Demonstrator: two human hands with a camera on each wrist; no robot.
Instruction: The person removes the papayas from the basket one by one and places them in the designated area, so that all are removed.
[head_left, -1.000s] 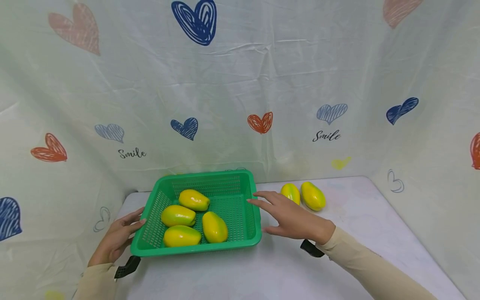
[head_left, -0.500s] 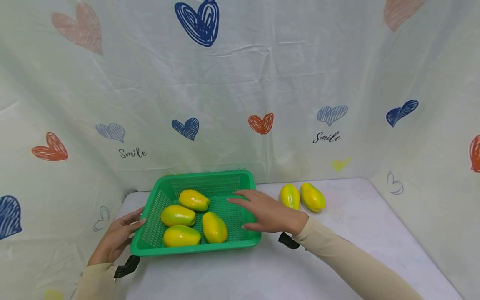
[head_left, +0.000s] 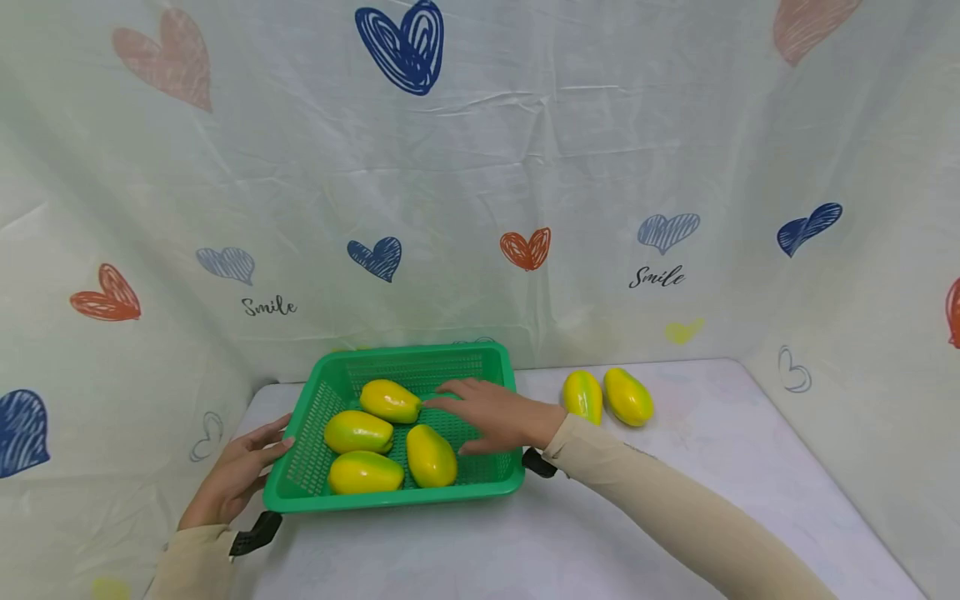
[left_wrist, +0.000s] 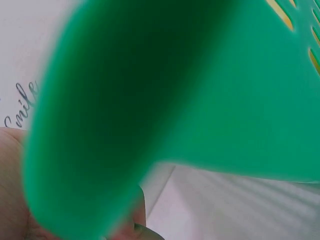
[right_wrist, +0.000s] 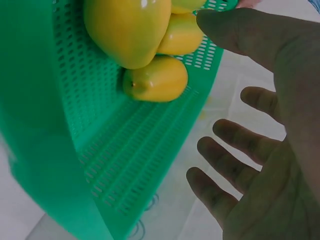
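Observation:
A green plastic basket (head_left: 390,497) with slotted walls holds several glossy yellow-green papayas (head_left: 431,456), grouped in its left and middle part. My left hand (head_left: 232,475) holds the basket's left side, thumb at the rim and fingers along the outer wall; in the left wrist view the rim hides most of it. My right hand (head_left: 498,417) is over the right half of the basket, palm down. Its fingers (right_wrist: 240,137) are spread with nothing between them in the right wrist view. Its fingertips point toward the rear papaya (head_left: 390,401).
Two more papayas (head_left: 628,397) lie side by side on the white table (head_left: 720,467), right of the basket. Close behind the table hangs a white curtain (head_left: 450,183) printed with hearts. A black wrist mount (head_left: 538,462) sits under the right wrist.
My right hand has moved left, from beside the basket's right rim to over its inside. My left hand, the basket and the papayas have stayed in place.

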